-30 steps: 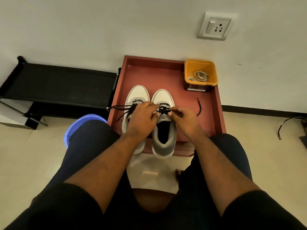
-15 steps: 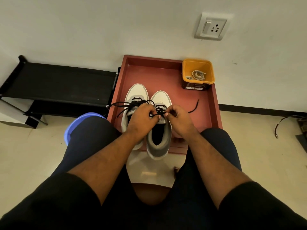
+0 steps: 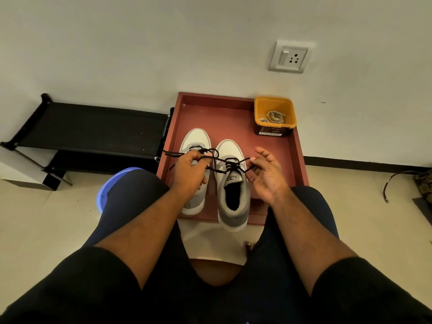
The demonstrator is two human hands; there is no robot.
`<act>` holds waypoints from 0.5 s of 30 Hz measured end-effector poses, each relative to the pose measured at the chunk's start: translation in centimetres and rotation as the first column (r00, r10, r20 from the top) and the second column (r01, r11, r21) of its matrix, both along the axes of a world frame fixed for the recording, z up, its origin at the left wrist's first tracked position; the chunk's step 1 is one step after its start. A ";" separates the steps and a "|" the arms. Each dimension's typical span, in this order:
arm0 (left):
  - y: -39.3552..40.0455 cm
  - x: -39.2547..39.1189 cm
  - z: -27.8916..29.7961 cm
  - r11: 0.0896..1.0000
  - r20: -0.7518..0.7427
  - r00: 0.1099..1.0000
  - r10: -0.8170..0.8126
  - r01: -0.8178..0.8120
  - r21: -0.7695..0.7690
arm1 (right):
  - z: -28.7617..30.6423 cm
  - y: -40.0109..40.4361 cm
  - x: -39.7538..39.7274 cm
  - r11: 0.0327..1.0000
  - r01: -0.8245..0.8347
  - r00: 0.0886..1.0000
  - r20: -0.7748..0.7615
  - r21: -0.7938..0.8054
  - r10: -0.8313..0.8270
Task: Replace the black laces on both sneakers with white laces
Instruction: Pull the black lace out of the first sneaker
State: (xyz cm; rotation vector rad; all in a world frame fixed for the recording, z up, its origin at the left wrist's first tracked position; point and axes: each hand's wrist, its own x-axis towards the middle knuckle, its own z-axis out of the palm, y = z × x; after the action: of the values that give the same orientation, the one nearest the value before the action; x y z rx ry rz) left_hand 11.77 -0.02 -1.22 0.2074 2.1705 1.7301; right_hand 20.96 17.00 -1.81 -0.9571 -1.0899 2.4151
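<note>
Two sneakers point(image 3: 214, 174) are sitting side by side in a red tray point(image 3: 233, 108); the left hand point(image 3: 189, 170) is pinching one black lace point(image 3: 230, 163) end, the right hand point(image 3: 264, 170) pinching the other, over the right sneaker; white laces point(image 3: 275, 116) are lying in a yellow tub point(image 3: 274, 102) at the far right.

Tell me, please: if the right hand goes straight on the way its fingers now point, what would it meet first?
Probably nothing soon. The right hand, pinching the black lace, points toward the wall over bare floor of the red-brown rectangular tray. The orange plastic tub sits slightly right of that line, though depth is unclear.
</note>
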 end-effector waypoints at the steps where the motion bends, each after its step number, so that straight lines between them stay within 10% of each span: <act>1: -0.1 0.0 0.3 0.997 0.044 0.997 0.069 -0.071 0.039 | 0.1 0.2 0.2 0.999 0.032 0.999 -0.028 -0.011 -0.032; 7: -1.3 -1.2 0.9 0.840 0.269 0.844 0.463 -0.515 0.172 | 0.3 2.9 1.5 0.956 0.281 0.953 -0.096 -0.080 -0.288; 11: -1.1 -0.1 0.9 0.942 0.231 0.941 0.247 -0.289 0.170 | -0.1 4.6 2.9 0.897 0.431 0.887 -0.133 -0.097 -0.441; 14: -0.2 2.8 0.3 0.982 0.116 0.976 -0.185 0.181 0.045 | -1.2 5.4 3.3 0.853 0.241 0.942 0.099 0.464 -0.320; 15: 0.1 3.8 -0.3 0.959 0.094 0.956 -0.279 0.282 -0.027 | -1.8 5.4 3.4 0.660 -0.023 0.929 0.260 0.751 -0.263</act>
State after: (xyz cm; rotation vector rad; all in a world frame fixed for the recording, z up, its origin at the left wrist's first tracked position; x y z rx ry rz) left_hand 15.62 0.04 -1.50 0.3999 1.9993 1.5071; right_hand 24.37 22.42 -3.61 -1.1004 -1.8626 1.4309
